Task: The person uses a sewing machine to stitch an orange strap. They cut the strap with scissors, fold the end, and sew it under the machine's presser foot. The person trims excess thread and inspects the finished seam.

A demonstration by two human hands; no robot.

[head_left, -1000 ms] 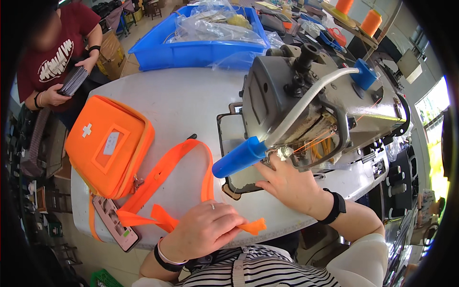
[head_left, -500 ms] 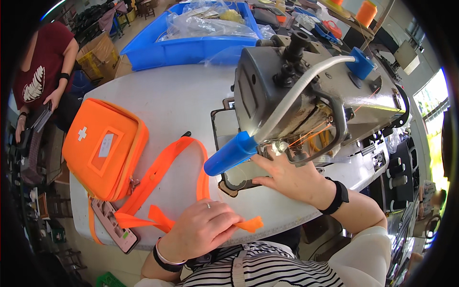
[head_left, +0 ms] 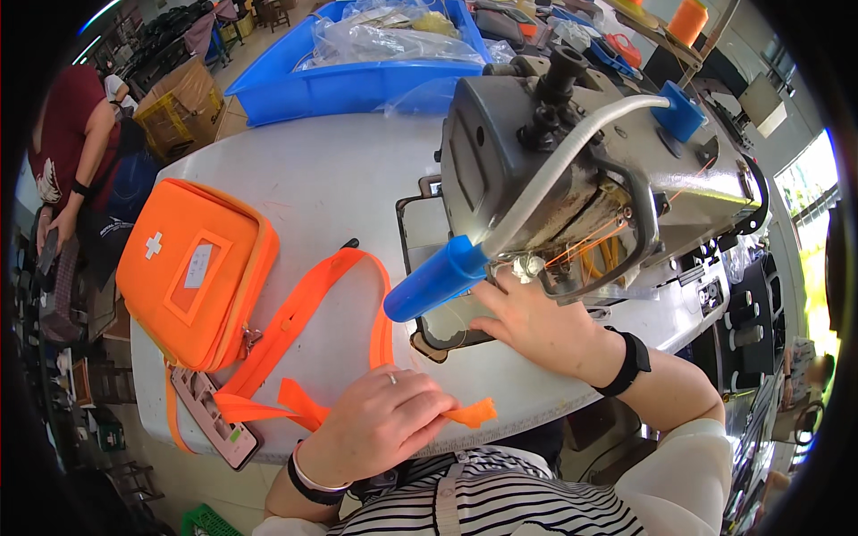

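Observation:
My left hand [head_left: 389, 420] pinches the ragged end of an orange zipper-like strip [head_left: 313, 299], which loops loosely across the grey table [head_left: 331, 170]. My right hand [head_left: 536, 330] reaches under the head of a grey sewing machine [head_left: 500, 143], thumb and fingers apart, fingertips partly hidden at the needle area among orange threads. A blue tube-shaped fitting [head_left: 424, 284] on a bent arm overhangs that hand. An orange zipped case [head_left: 201, 250] with a white cross lies left of the strip, beside a pink phone [head_left: 234, 438] at the table's front left.
A blue tray [head_left: 268, 98] of plastic bags stands at the back. A co-worker [head_left: 80, 125] bends at the far left, near a cardboard box [head_left: 179, 116]. Orange thread cones [head_left: 686, 22] stand at the upper right, with more clutter behind the machine.
The co-worker has turned and bent down, lowering the dark items held. My right hand has shifted slightly upward at the machine. My left hand keeps its grip on the strip.

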